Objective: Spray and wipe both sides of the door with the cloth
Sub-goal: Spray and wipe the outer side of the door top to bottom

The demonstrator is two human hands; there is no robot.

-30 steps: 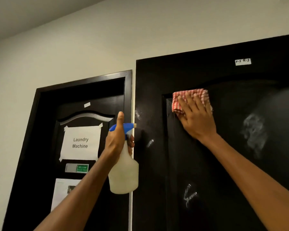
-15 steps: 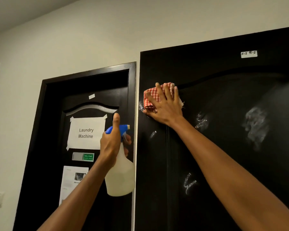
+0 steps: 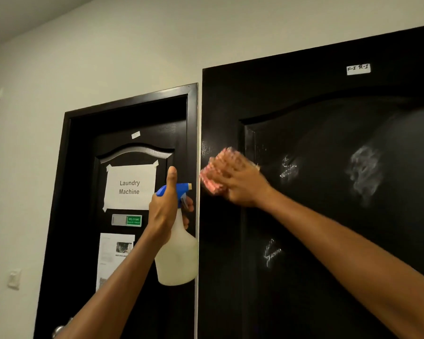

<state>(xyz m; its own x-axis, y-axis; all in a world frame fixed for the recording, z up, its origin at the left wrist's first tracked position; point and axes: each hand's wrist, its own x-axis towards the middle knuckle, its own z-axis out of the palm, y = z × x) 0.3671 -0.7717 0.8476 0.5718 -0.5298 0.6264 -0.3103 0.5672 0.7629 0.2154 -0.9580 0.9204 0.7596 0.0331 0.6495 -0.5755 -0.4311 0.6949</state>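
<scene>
we: right hand point(image 3: 242, 182) flat, pressing cloth point(image 3: 214, 173) on door point(image 3: 304, 241) centre-frame, blurred, probably mid-wipe | left hand point(image 3: 165, 209) grips spray bottle point(image 3: 178, 255), parked clear

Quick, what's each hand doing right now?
Left hand: grips the spray bottle.
Right hand: open, presses the cloth on the door.

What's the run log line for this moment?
step: wiping | right hand: presses cloth on door | left hand: holds spray bottle

Door point(image 3: 328, 241) before me: black, with whitish smears. Cloth point(image 3: 216, 177) under my right grip: red-and-white check, blurred. Spray bottle point(image 3: 178, 260): milky white body, blue head. Wall point(image 3: 108, 57): off-white.
</scene>
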